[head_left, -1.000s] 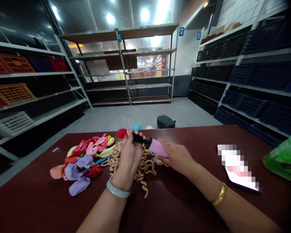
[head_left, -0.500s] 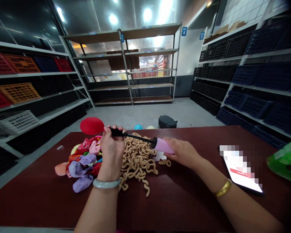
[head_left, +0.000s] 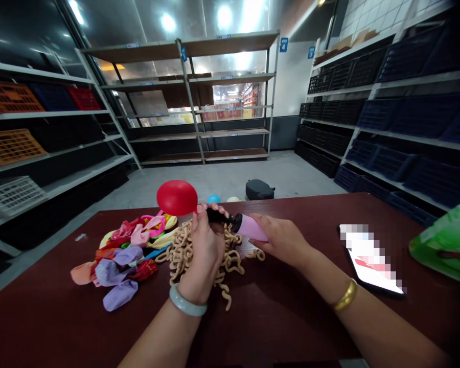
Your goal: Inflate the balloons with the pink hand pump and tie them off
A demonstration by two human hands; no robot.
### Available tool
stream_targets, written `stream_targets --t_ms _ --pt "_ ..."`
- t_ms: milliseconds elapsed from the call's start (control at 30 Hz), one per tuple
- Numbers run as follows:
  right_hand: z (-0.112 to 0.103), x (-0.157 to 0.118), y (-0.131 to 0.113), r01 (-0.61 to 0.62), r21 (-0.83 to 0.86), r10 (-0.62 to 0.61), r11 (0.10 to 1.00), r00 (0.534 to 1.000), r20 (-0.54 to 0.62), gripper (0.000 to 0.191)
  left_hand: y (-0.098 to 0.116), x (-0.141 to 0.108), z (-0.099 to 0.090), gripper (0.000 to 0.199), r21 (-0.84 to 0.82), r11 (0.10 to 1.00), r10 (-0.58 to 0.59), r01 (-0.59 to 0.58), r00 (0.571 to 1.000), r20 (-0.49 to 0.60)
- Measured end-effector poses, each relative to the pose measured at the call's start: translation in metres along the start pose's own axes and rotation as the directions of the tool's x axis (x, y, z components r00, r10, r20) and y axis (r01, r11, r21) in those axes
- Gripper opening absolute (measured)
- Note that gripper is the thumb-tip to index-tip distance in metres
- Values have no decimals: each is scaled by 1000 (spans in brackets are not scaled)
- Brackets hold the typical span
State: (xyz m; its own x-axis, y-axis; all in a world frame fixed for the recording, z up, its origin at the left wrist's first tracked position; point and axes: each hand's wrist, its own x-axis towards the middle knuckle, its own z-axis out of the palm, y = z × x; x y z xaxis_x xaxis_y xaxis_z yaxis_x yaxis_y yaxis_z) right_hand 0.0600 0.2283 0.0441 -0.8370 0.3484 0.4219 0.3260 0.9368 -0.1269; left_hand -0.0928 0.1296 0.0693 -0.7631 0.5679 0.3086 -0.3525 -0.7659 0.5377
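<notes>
Shelves (head_left: pixel 233 43) stand beyond the dark-red bench (head_left: pixel 291 312); above it, my left hand (head_left: pixel 207 243) is wrapped around the black end (head_left: pixel 215 214) of a pump (head_left: pixel 236 223), a rounded red balloon (head_left: pixel 177 198) there, while my right hand (head_left: pixel 279 237) grips its pink barrel (head_left: pixel 250 228).

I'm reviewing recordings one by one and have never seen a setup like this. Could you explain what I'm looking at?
There is no machine here: a person works with two bare hands. The view comes from one camera worn on the head, looking forward and down.

The left hand grips the black end of a hand pump, with an inflated red balloon at its tip. The right hand holds the pump's pink body.

On the dark red table lie limp balloons, a heap of beige curly pieces partly behind the left hand, a phone and a green bag.
</notes>
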Motion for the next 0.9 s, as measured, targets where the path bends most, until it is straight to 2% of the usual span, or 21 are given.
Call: stream_targets --t_ms 233,433,567,733,800,900 --pt "0 1 -12 -50 19 49 999 999 24 58 -5 -12 10 17 -2 999 -44 44 999 -28" --pt "1 5 -22 -51 50 48 997 997 54 59 13 2 2 20 12 1000 -3 3 999 -46" --pt "1 5 -12 -38 40 36 998 997 72 58 40 25 -15 22 17 999 50 -50 997 -54" --pt "-1 3 9 1 48 -6 999 993 118 59 69 50 -33 23 44 989 148 -143 980 -135" --pt "-1 3 15 6 44 -11 999 993 114 60 71 53 -35 21 44 986 168 -163 974 -154" --pt "1 2 16 -10 31 7 999 994 107 59 63 50 -32 19 37 978 210 -207 967 -146"
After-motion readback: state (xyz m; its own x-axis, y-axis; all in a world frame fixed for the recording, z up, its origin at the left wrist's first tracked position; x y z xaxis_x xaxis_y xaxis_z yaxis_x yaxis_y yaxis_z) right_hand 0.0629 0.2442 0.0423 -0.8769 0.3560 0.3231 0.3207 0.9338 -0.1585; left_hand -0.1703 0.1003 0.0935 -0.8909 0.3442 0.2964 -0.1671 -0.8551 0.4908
